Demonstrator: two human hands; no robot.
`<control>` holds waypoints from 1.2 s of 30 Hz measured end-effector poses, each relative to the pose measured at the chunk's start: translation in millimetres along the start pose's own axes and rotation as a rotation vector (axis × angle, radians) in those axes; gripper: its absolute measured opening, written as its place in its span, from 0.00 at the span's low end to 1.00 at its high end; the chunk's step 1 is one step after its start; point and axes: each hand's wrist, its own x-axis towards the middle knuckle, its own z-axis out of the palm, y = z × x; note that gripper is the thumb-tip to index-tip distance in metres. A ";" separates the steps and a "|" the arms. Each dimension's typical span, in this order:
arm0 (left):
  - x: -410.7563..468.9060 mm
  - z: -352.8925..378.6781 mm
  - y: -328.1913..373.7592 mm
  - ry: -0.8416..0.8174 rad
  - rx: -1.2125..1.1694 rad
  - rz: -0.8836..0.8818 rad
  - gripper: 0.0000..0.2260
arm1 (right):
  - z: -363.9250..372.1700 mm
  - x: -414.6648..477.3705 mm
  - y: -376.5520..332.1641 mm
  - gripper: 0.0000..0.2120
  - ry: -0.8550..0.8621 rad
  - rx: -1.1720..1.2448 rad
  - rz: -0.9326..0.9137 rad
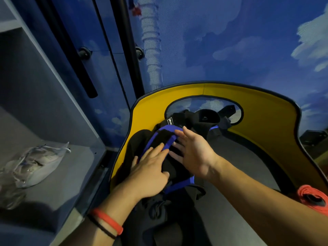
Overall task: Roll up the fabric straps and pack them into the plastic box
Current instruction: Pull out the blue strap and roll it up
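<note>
Fabric straps, black with blue edging, lie heaped at centre frame inside a yellow-rimmed seat. Left hand presses flat on them, fingers spread; right hand hovers open beside. Best flatten one strap before rolling tightly. No plastic box visible.

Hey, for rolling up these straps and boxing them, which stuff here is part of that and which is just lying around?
Part of the job:
- black and blue fabric straps, piled on the grey surface
- left hand, flat on the straps
- right hand, open, at the straps

Just lying about:
- clear plastic bag on the shelf
- orange cord coil
- yellow panel

No plastic box shows.
</note>
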 end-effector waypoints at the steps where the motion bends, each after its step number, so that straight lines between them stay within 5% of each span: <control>1: -0.3 0.8 0.7 0.020 0.001 0.023 0.32 | 0.8 1.1 0.9 0.18 -0.002 0.015 -0.006; 4: -0.1 -2.9 -2.9 0.316 -0.138 0.063 0.32 | 3.7 0.8 3.5 0.12 -0.012 0.015 -0.066; 6: 3.2 -7.4 -8.4 0.472 -0.268 0.004 0.43 | 4.4 -1.0 0.5 0.09 -0.019 0.030 -0.116; 10: 7.9 -11.1 -10.7 0.318 -0.336 -0.047 0.54 | -3.3 -13.2 -13.3 0.10 0.021 0.079 -0.171; 13: 8.7 -5.3 -4.8 0.305 -0.363 0.003 0.47 | -18.2 -25.9 -23.3 0.12 -0.005 0.152 -0.167; 17: 7.6 -9.2 2.6 0.106 -0.498 0.077 0.35 | -37.9 -41.5 -33.6 0.29 -0.038 0.103 -0.109; 21: 9.7 -12.2 9.6 0.047 -0.725 0.085 0.30 | -48.1 -44.4 -36.0 0.29 0.008 0.135 -0.120; 27: 22.4 -5.2 16.1 -0.011 -0.496 0.075 0.18 | -39.8 -48.1 -36.4 0.32 0.053 -0.040 -0.186; 36: 41.7 -1.4 -19.8 0.270 -0.147 -0.204 0.36 | -68.1 -83.9 -63.0 0.30 0.161 -0.212 -0.253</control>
